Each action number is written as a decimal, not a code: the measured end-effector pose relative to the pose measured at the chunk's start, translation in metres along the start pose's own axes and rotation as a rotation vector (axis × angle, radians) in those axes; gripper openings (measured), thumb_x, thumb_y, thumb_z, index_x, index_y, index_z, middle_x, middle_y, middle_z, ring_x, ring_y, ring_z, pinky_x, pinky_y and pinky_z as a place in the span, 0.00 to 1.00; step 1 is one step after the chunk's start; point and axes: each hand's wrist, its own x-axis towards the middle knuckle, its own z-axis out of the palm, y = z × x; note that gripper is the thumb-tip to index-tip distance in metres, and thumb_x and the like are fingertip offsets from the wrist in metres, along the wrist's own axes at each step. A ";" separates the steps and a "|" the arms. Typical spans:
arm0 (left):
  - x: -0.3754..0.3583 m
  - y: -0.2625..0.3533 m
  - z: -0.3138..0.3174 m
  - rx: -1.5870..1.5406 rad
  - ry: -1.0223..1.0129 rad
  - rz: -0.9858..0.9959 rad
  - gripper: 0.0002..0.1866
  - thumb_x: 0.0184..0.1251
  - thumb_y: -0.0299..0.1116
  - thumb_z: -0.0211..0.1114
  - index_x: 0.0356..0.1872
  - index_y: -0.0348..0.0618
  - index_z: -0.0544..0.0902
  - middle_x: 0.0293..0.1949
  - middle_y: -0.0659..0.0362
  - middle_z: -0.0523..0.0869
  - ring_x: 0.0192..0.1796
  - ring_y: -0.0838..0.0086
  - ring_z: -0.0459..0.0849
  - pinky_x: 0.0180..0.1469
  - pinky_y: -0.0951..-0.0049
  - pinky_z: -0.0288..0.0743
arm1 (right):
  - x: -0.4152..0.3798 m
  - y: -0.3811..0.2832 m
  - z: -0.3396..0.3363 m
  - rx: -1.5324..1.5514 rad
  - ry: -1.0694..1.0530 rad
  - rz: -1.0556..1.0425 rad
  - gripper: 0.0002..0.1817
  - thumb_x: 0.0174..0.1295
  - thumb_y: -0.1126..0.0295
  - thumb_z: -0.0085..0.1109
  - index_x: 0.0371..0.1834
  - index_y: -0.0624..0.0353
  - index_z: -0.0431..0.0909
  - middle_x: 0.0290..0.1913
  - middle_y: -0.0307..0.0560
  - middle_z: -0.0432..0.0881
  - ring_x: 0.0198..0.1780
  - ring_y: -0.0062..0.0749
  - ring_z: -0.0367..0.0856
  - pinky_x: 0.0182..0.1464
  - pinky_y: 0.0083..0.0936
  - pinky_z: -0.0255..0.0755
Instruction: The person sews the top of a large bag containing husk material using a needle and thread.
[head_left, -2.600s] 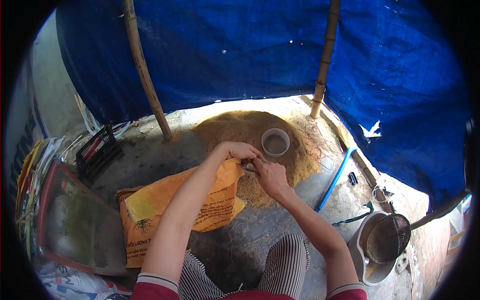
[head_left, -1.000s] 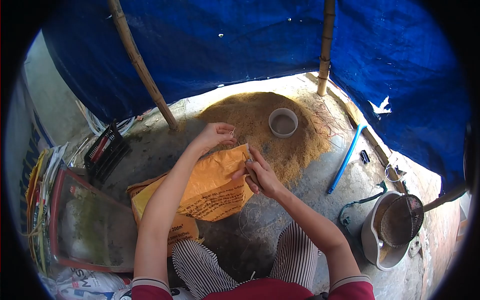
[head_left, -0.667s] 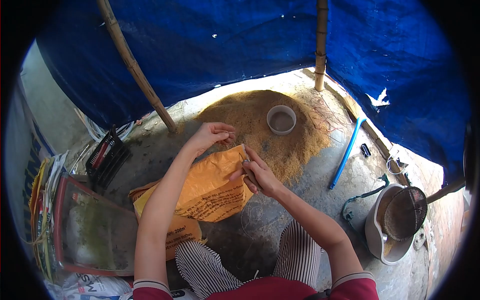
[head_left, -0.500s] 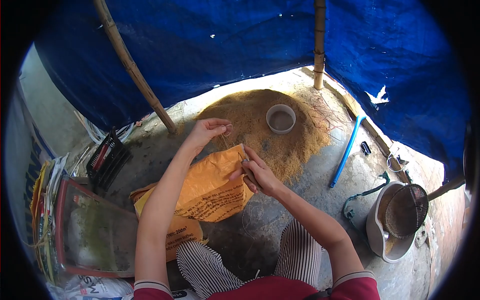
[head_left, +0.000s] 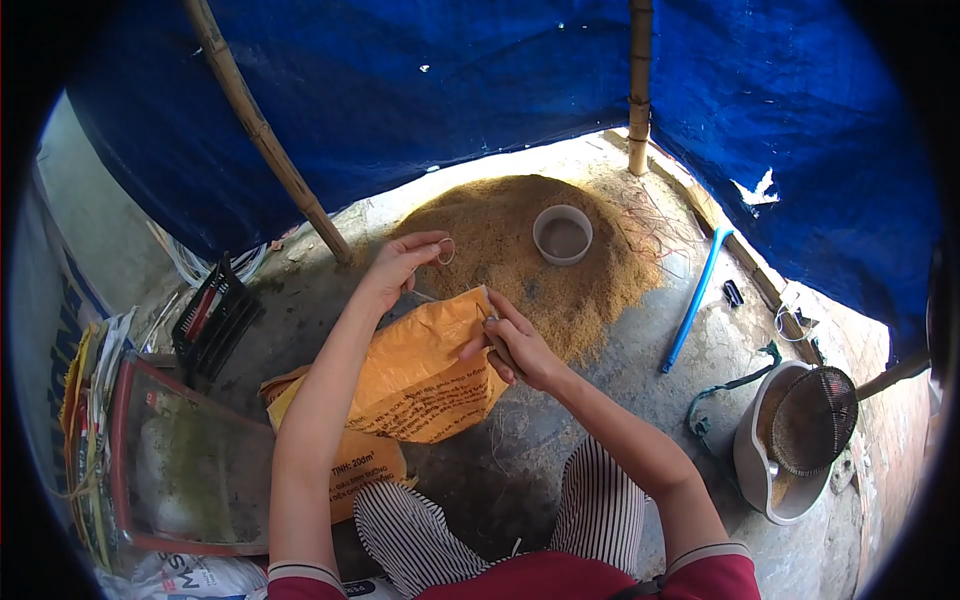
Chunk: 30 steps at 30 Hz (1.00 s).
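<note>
My left hand is closed, pinching a thin pale string that curls into a small loop. The string seems to run down toward the top edge of an orange sack with dark printed text. My right hand grips the upper right corner of this sack. A slim brownish tool, perhaps a knife, lies in the same hand; its kind is mostly hidden by the fingers. The sack hangs between my forearms, over another printed orange sack by my left knee.
Ahead, a heap of brown grain-like material holds a white bowl. A blue pipe lies to the right, near a pale bucket with a sieve on it. Left are a black crate and a red-framed panel. Blue tarp hangs behind.
My left hand has shifted slightly left and up with the string, whose loop now shows more clearly. My right hand and the sack have hardly moved.
</note>
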 end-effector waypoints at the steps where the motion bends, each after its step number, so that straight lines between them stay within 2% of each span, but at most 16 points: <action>1: 0.002 -0.002 0.000 0.001 -0.002 0.000 0.14 0.64 0.33 0.62 0.51 0.47 0.81 0.42 0.66 0.86 0.46 0.85 0.81 0.23 0.82 0.66 | 0.000 0.000 0.000 0.004 0.003 0.001 0.31 0.69 0.70 0.33 0.74 0.57 0.37 0.32 0.52 0.83 0.10 0.18 0.62 0.13 0.14 0.63; 3: 0.005 -0.003 0.002 0.108 -0.096 -0.058 0.20 0.67 0.39 0.59 0.57 0.45 0.76 0.49 0.63 0.84 0.47 0.81 0.79 0.33 0.77 0.70 | 0.001 0.001 -0.001 0.006 0.004 0.001 0.31 0.68 0.70 0.33 0.74 0.56 0.37 0.32 0.52 0.83 0.10 0.18 0.62 0.13 0.14 0.63; 4: 0.006 -0.003 0.004 0.108 -0.097 -0.057 0.20 0.67 0.39 0.59 0.57 0.45 0.76 0.49 0.63 0.84 0.47 0.81 0.79 0.33 0.77 0.70 | 0.001 0.001 -0.002 0.007 0.003 0.003 0.31 0.68 0.69 0.33 0.74 0.56 0.37 0.31 0.51 0.83 0.10 0.18 0.62 0.13 0.14 0.63; 6: 0.010 -0.004 0.009 0.337 -0.110 -0.013 0.20 0.70 0.42 0.53 0.57 0.43 0.76 0.49 0.60 0.83 0.49 0.77 0.78 0.43 0.73 0.72 | 0.002 0.002 -0.003 0.006 0.000 -0.001 0.31 0.68 0.69 0.33 0.74 0.56 0.37 0.31 0.51 0.83 0.10 0.18 0.62 0.13 0.14 0.63; 7: 0.014 -0.008 0.007 0.336 -0.110 -0.013 0.20 0.70 0.42 0.53 0.57 0.43 0.76 0.49 0.60 0.83 0.49 0.77 0.78 0.43 0.73 0.72 | 0.002 0.002 -0.003 0.005 -0.005 -0.003 0.32 0.68 0.69 0.33 0.74 0.56 0.36 0.31 0.51 0.83 0.10 0.18 0.61 0.13 0.14 0.63; 9: 0.027 -0.017 0.003 0.581 -0.179 0.131 0.19 0.69 0.39 0.50 0.55 0.43 0.77 0.46 0.56 0.82 0.51 0.69 0.77 0.55 0.69 0.68 | 0.002 0.001 -0.004 -0.001 -0.004 0.005 0.31 0.68 0.69 0.33 0.74 0.57 0.37 0.31 0.51 0.83 0.10 0.18 0.61 0.13 0.14 0.63; 10: 0.016 -0.003 0.009 0.581 -0.179 0.130 0.19 0.69 0.39 0.50 0.55 0.43 0.77 0.46 0.56 0.82 0.51 0.69 0.77 0.55 0.69 0.68 | 0.002 0.001 -0.004 -0.008 -0.002 0.010 0.31 0.68 0.69 0.33 0.74 0.57 0.37 0.31 0.51 0.83 0.10 0.18 0.62 0.13 0.14 0.63; 12: -0.004 0.021 0.022 1.056 -0.052 0.164 0.18 0.60 0.27 0.52 0.52 0.42 0.77 0.45 0.54 0.78 0.52 0.63 0.76 0.57 0.66 0.67 | 0.002 -0.002 -0.003 -0.005 -0.011 0.004 0.31 0.68 0.68 0.34 0.73 0.57 0.37 0.31 0.49 0.82 0.10 0.18 0.62 0.13 0.14 0.63; 13: -0.004 0.017 0.020 1.055 -0.054 0.165 0.18 0.60 0.27 0.52 0.52 0.42 0.77 0.45 0.54 0.78 0.52 0.63 0.76 0.57 0.66 0.67 | 0.001 -0.002 -0.004 -0.003 -0.022 0.000 0.31 0.69 0.68 0.35 0.73 0.57 0.38 0.30 0.48 0.82 0.10 0.18 0.63 0.13 0.14 0.63; 15: -0.002 0.006 0.011 1.268 -0.028 0.403 0.21 0.53 0.20 0.55 0.50 0.41 0.77 0.45 0.53 0.74 0.53 0.60 0.74 0.56 0.65 0.68 | 0.002 -0.001 -0.005 -0.035 -0.009 -0.013 0.32 0.68 0.69 0.38 0.73 0.57 0.39 0.30 0.47 0.82 0.11 0.18 0.64 0.13 0.15 0.63; 18: 0.000 0.001 0.002 1.397 -0.030 0.453 0.19 0.53 0.16 0.54 0.48 0.37 0.77 0.46 0.52 0.73 0.52 0.60 0.75 0.53 0.65 0.70 | 0.003 0.004 -0.007 -0.140 0.014 -0.045 0.32 0.68 0.69 0.43 0.73 0.58 0.42 0.29 0.43 0.81 0.11 0.17 0.65 0.13 0.15 0.61; 19: 0.001 0.004 0.000 1.401 -0.032 0.451 0.19 0.53 0.16 0.54 0.48 0.37 0.77 0.46 0.52 0.73 0.52 0.60 0.75 0.53 0.65 0.70 | 0.003 0.004 -0.008 -0.218 0.025 -0.068 0.33 0.68 0.69 0.45 0.73 0.58 0.43 0.29 0.42 0.80 0.12 0.17 0.66 0.13 0.15 0.61; 21: 0.006 0.012 -0.004 1.432 -0.090 0.363 0.12 0.56 0.18 0.54 0.42 0.33 0.78 0.45 0.51 0.73 0.51 0.59 0.75 0.52 0.65 0.70 | 0.001 0.001 -0.005 -0.194 0.030 -0.073 0.32 0.68 0.70 0.46 0.73 0.58 0.44 0.29 0.41 0.80 0.12 0.17 0.66 0.13 0.15 0.60; 24: 0.007 0.017 -0.005 1.387 -0.084 0.414 0.08 0.58 0.19 0.54 0.38 0.31 0.78 0.43 0.50 0.74 0.50 0.58 0.75 0.51 0.64 0.70 | -0.001 -0.001 -0.006 -0.174 0.026 -0.066 0.32 0.68 0.69 0.45 0.73 0.57 0.45 0.29 0.41 0.80 0.12 0.16 0.65 0.13 0.15 0.60; 30: 0.003 0.031 0.008 1.216 -0.130 0.409 0.08 0.59 0.28 0.58 0.36 0.34 0.80 0.41 0.51 0.74 0.47 0.59 0.75 0.51 0.65 0.70 | 0.001 0.001 -0.008 -0.145 -0.015 -0.052 0.31 0.70 0.65 0.39 0.73 0.58 0.41 0.31 0.43 0.82 0.12 0.14 0.64 0.14 0.13 0.61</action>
